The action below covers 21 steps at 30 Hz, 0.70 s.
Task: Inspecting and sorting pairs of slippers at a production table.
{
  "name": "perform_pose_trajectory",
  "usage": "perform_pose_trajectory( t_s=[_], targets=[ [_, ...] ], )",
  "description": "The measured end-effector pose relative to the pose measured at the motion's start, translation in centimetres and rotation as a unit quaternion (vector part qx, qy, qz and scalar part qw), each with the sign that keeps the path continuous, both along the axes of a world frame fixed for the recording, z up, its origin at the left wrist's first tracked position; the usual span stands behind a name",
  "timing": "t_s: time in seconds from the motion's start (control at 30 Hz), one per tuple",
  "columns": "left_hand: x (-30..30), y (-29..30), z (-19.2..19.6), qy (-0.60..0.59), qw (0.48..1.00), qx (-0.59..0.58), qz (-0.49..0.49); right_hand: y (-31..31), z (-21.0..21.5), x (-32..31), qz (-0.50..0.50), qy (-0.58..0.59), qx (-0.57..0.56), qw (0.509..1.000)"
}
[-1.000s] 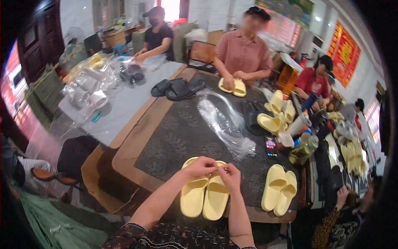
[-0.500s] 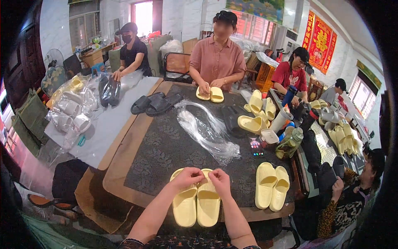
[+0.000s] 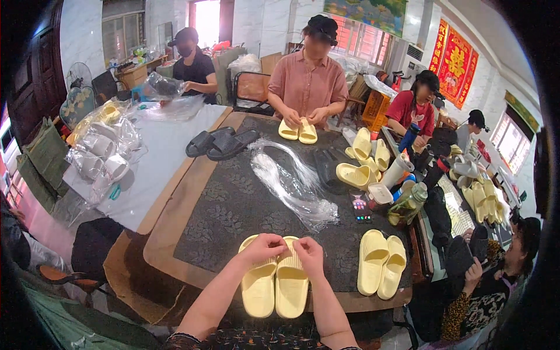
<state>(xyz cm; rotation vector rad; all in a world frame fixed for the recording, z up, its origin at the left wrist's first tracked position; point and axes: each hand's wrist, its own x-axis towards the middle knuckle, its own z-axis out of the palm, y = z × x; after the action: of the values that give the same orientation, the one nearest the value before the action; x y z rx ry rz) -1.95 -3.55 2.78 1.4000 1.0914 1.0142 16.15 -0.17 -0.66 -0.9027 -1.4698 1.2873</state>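
Note:
A pair of pale yellow slide slippers [image 3: 291, 296] lies side by side at the table's near edge, open heels toward me. My left hand [image 3: 265, 248] rests over the ribbed strap of the left slipper, thumb and fingers pinched together near the gap between the two. Close beside it, my right hand [image 3: 309, 255] pinches at the strap of the right slipper. Whatever is between my fingertips is too small to make out. Beyond my hands lies a long bundle of clear plastic strands [image 3: 280, 185]. Another yellow pair [image 3: 373, 265] sits to the right.
Dark slippers [image 3: 224, 144] lie at the table's far left. At right stand a phone [image 3: 361, 208], a glass jar [image 3: 408, 204], bottles and more yellow slippers [image 3: 354, 175]. Bagged slippers [image 3: 99, 151] cover part of the white table. Several co-workers sit or stand around, one handling yellow slippers opposite.
My hands stay at the same spot on the slippers. The co-worker at far left has lifted the bagged dark slippers; the person opposite now has both hands on the yellow pair.

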Motion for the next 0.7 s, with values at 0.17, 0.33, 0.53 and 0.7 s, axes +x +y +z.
perform_pose_trajectory(
  t_s=[0.17, 0.33, 0.53, 0.7],
  targets=[
    [-0.6, 0.2, -1.3, 0.006, 1.000, 0.005, -0.004, -0.8, 0.7, -0.7, 0.022, -0.013, 0.005, 1.000],
    [-0.2, 0.4, -1.0, -0.004, 1.000, 0.021, -0.007, -0.2, -0.1, 0.0, -0.010, 0.081, -0.067, 0.994],
    [-0.5, 0.5, -1.6, -0.015, 1.000, -0.001, -0.010, -0.7, 0.8, -0.4, 0.008, 0.011, -0.015, 1.000],
    [-0.4, 0.2, -1.1, -0.012, 1.000, 0.018, -0.008, -0.5, 0.2, -0.2, 0.003, 0.027, -0.040, 0.999]
  ],
)
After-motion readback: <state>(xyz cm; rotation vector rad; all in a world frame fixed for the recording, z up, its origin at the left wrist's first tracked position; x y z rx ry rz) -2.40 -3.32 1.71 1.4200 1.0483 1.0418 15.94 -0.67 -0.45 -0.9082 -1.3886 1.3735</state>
